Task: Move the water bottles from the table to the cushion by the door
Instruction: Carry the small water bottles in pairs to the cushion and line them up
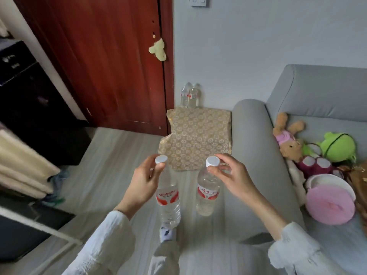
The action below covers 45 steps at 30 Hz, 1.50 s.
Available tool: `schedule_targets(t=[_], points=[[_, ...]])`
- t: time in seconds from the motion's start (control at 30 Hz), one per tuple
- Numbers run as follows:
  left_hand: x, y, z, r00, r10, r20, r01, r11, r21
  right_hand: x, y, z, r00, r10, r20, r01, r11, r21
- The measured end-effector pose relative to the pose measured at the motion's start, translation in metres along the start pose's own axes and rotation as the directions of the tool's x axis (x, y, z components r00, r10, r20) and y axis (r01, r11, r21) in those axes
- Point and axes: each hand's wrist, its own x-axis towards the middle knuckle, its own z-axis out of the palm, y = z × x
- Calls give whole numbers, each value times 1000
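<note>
Grey floor ran up to a red door (111, 62) at the far side, with one patterned cushion (196, 135) lying beside it against the sofa (256, 155). Four water bottles showed in all. Two stood at the cushion's far edge by the wall (190, 95), seemingly just touching each other. The other two hung in the air nearer: the left hand (143, 183) pinched one bottle (168, 197) by its white cap, and the right hand (232, 175) pinched the second bottle (207, 192) the same way. Several plush toys (309, 153) lay on the sofa seat at right.
</note>
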Motion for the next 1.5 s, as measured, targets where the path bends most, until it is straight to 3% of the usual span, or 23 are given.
schedule_targets(t=[0.47,0.73,0.93,1.07,1.23,1.5], points=[[337,-40,47,984,10,178,-13,1000,21,303,52,-39,970,-6,-244,-29,990,-140],[466,-75,122,978,-107,179,98,993,59,443,140,-84,989,76,-124,-95,983,-158],[557,-92,171,965,-213,154,203,976,77,541,193,-117,992,123,-1,-119,954,-276],[603,-120,209,940,-289,180,258,949,179,593,237,-115,991,136,-9,-132,940,-315],[653,-168,256,932,-265,247,188,937,296,642,302,-97,982,191,17,-175,930,-322],[713,-229,303,907,-104,408,-52,934,353,699,380,-85,956,293,27,-280,932,-230]])
